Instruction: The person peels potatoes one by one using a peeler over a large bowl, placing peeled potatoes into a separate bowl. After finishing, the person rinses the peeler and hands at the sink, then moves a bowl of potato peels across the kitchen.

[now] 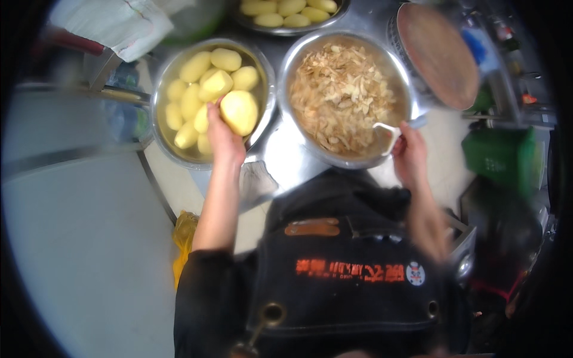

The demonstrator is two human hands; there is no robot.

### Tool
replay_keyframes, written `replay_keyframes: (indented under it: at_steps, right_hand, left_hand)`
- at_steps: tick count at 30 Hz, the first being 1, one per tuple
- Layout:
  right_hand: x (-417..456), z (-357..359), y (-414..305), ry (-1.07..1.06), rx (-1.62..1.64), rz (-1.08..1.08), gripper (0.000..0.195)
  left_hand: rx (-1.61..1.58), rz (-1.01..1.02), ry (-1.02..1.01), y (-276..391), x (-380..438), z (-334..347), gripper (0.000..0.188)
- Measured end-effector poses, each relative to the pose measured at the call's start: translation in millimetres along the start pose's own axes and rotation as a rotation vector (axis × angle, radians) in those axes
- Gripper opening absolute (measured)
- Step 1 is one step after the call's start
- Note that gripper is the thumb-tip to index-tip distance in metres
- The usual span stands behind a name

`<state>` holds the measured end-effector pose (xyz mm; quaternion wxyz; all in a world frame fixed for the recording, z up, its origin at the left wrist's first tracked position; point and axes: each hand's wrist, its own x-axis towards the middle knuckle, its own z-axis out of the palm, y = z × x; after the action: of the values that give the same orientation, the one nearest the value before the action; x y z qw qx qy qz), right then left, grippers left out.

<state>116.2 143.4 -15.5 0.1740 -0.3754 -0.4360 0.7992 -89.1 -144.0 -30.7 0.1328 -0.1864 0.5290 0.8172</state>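
A peeled yellow potato (240,112) rests in my left hand (224,136), held over the near right part of a steel bowl (158,129). Several more peeled potatoes (190,100) fill that bowl. My right hand (411,150) grips a white Y-shaped peeler (390,136) by its handle, at the near right rim of a second steel bowl (290,112). A heap of brownish potato peelings (344,96) lies inside this second bowl. The peeler's head reaches just inside the rim, apart from the potato.
A third metal bowl (286,31) of peeled potatoes stands at the far edge. Right of the peelings is a large round reddish-brown board (441,56), tilted. A green bin (499,154) stands farther right, a grey-white panel (85,241) at left. Beside my left arm hangs a yellow bag (184,241).
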Motion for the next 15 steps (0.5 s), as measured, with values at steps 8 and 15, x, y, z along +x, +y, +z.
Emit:
replay_keyframes:
  at_steps: [8,15]
  right_hand:
    - [1.8,2.1,-15.9,-0.029,-0.086,-0.016,0.016]
    - [-2.5,-6.8,-28.0,0.03,-0.061,-0.071,0.013]
  left_hand:
    - [0.291,0.318,0.191,8.2,-11.1,12.6,0.049]
    - [1.629,0.98,-0.829,-43.5,-35.7,96.0,0.054]
